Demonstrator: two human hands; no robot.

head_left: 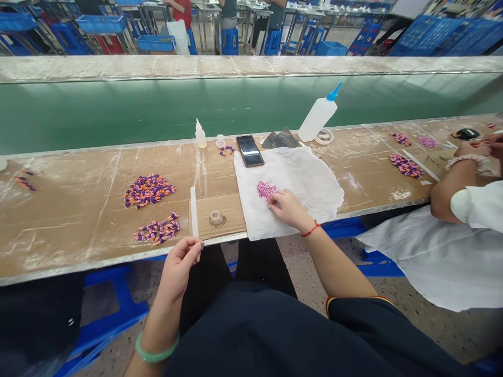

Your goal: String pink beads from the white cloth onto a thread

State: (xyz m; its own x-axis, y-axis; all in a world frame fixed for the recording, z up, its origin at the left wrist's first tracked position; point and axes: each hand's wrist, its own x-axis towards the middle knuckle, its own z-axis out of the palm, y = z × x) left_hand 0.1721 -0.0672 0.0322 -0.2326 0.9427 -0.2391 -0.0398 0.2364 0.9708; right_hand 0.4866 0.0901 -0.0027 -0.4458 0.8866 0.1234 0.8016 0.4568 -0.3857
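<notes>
My right hand (288, 208) rests on a white cloth (314, 183), its fingertips pinched at the edge of a small heap of pink beads (265, 189). Whatever those fingertips hold is too small to make out. Just over the table's front edge, my left hand (181, 260) is closed, thumb against fingers, with a tiny dark bit showing at the tips. Beside it lies a white strip (194, 212). A small glass-like pot (216, 218) stands on a cardboard piece (231, 209) between my hands. Purple and orange pieces lie in two piles, an upper pile (148, 190) and a lower pile (157, 229).
A phone (250, 151) lies at the cloth's back edge. Behind are a small dropper bottle (200, 134), a tilted white squeeze bottle (319, 118) and a tape roll (324, 136). A green conveyor belt (157, 107) runs beyond. At right, a co-worker's hands (475, 149) work over the table.
</notes>
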